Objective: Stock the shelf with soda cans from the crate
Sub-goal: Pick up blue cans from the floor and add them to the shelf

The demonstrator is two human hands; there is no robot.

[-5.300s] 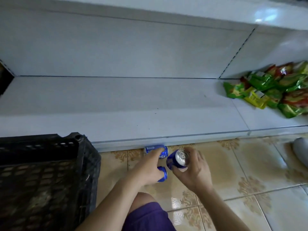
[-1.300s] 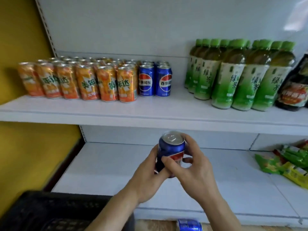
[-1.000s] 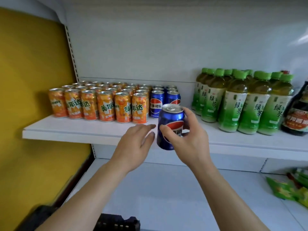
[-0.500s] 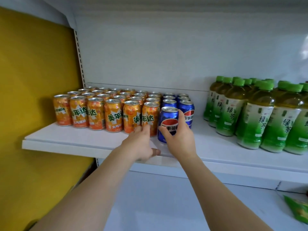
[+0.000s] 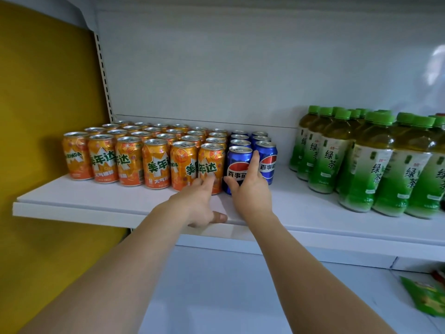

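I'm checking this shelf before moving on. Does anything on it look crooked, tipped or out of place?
Nothing stands out. The orange cans and blue cans stand upright in tidy rows, and the green tea bottles are upright too. The right hand is on the front blue can, level with the orange front row.

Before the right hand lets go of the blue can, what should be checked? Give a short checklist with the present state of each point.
1. Blue can upright: ok.
2. Its base fully on the shelf: ok.
3. In line with the orange cans front row: ok.
4. Label facing front: ok.
5. Right hand free of the next blue can: cannot tell.
6. Left hand clear of the cans: not ok, its fingertips are at an orange can.
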